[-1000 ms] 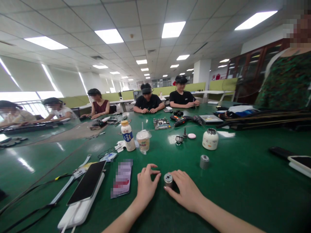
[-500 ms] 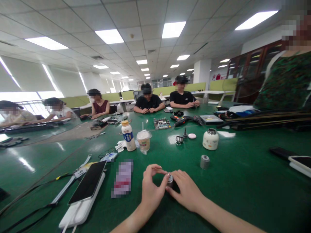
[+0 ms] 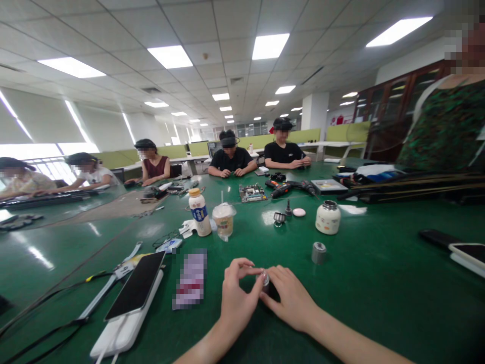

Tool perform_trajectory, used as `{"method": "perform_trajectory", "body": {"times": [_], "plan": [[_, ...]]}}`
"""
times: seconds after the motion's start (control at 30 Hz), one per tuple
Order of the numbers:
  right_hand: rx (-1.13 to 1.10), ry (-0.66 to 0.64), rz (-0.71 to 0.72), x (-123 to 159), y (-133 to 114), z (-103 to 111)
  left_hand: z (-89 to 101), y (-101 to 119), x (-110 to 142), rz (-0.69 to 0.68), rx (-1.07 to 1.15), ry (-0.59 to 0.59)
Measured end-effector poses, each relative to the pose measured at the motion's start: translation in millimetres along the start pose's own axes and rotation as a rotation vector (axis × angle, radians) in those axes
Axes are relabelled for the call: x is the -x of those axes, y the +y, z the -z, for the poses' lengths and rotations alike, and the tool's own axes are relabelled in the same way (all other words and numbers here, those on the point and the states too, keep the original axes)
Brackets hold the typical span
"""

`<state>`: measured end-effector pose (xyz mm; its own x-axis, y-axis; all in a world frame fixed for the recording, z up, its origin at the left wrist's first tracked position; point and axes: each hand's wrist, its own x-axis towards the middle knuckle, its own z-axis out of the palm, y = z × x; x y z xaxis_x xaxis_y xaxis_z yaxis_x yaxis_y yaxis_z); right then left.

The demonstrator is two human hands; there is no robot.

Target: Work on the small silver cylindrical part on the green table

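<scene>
A small grey metal cylinder [image 3: 266, 285] stands on the green table between my hands, partly hidden by fingers. With thumb and fingertips, my left hand [image 3: 239, 293] pinches at its top. My right hand [image 3: 290, 298] grips its side, fingers behind and thumb in front. Farther right, a similar grey metal cylinder [image 3: 319, 254] stands upright on its own. Beyond it sits a cream round bottle [image 3: 328, 218] with a printed face and a bare metal neck.
A phone [image 3: 136, 285] lies on a white power bank [image 3: 129, 323] at left, near cables and a purple packet [image 3: 190, 279]. Ahead stand a drink bottle [image 3: 199, 212] and a plastic cup [image 3: 224, 222]. Farther back are a circuit board [image 3: 252, 192], power drills [image 3: 290, 188] and several seated people.
My left fingertips have shifted slightly over the cylinder's top, the index finger now closer to the thumb. My right hand keeps nearly the same hold.
</scene>
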<state>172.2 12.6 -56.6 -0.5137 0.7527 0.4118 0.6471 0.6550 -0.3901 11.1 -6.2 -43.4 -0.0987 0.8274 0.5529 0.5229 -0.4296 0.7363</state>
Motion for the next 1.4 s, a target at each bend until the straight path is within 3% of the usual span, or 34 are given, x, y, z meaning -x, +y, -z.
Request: {"method": "perform_trajectory", "body": {"times": [0.23, 0.43, 0.63, 0.73, 0.87, 1.17, 1.3, 1.4], "plan": [[0.007, 0.006, 0.011, -1, 1, -2, 5.4, 3, 3, -0.11, -0.021, -0.073], [-0.007, 0.01, 0.014, -1, 0, 0, 6.8, 4, 2, -0.117, -0.113, 0.009], [0.009, -0.003, 0.003, 1, 3, -2, 3.8, 5, 3, -0.132, -0.09, -0.146], [0.01, -0.004, 0.002, 0, 3, -2, 1.8, 5, 2, -0.134, -0.074, -0.114], [-0.005, 0.004, -0.002, 0, 1, -1, 2.5, 4, -1, -0.102, -0.133, -0.01], [0.0, 0.017, 0.004, 1, 0, 0, 4.9, 8, -7, -0.012, -0.019, 0.002], [0.007, 0.019, 0.008, 1, 0, 0, 7.1, -4, -14, 0.044, -0.018, 0.07], [0.012, 0.018, 0.001, 0, -1, 0, 9.3, -19, -18, 0.1, -0.057, 0.002]]}}
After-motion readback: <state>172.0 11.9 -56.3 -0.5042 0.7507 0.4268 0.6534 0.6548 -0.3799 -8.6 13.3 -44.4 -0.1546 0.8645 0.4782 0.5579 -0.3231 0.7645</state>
